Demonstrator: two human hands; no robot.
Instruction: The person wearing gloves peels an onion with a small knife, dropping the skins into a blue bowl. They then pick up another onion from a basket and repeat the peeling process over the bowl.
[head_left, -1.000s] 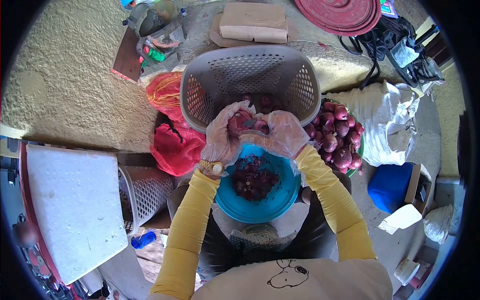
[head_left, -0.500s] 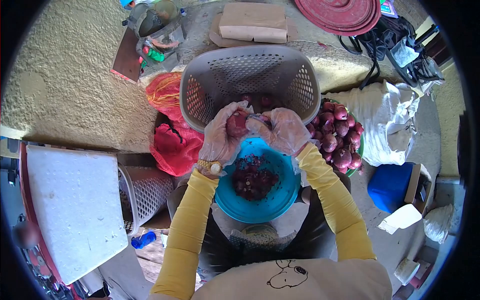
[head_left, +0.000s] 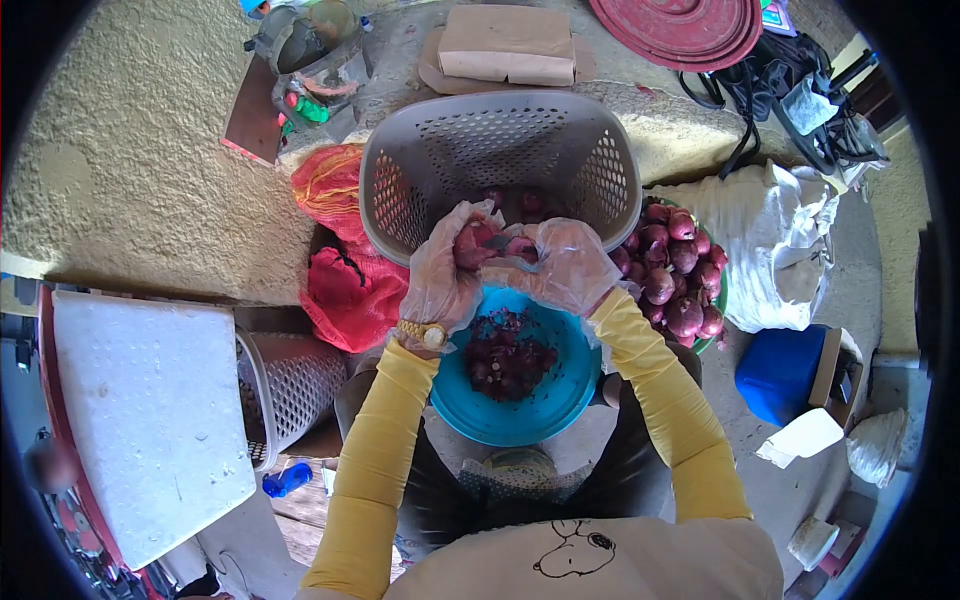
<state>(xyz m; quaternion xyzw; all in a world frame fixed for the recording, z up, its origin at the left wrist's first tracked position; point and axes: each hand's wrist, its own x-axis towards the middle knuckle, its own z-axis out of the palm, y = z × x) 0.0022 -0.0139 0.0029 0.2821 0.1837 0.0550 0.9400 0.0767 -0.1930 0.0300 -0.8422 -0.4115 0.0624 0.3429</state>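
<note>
My left hand (head_left: 445, 270), in a clear plastic glove, is closed round a red onion (head_left: 470, 246) above the near rim of the grey basket. My gloved right hand (head_left: 572, 264) is closed on a small knife, mostly hidden; its short grey blade (head_left: 497, 242) lies against the onion. A reddish-purple piece (head_left: 522, 248), perhaps peel, shows by the right fingers. Below both hands sits a blue basin (head_left: 510, 425) with dark red onion skins and scraps (head_left: 508, 365). Inside the grey perforated basket (head_left: 500, 105) a few red onions (head_left: 530, 203) lie at the bottom.
To the right, red onions (head_left: 683, 255) are heaped in a green-rimmed container beside a white sack (head_left: 770, 245). Red mesh bags (head_left: 345, 290) lie at left, near another basket (head_left: 300, 385) and a white foam slab (head_left: 150, 420). A cardboard box (head_left: 507, 45) stands behind the basket.
My right hand has turned over, and its fingers now curl lower beside the onion. The grey blade has come into view against the onion. My left hand stays almost in place.
</note>
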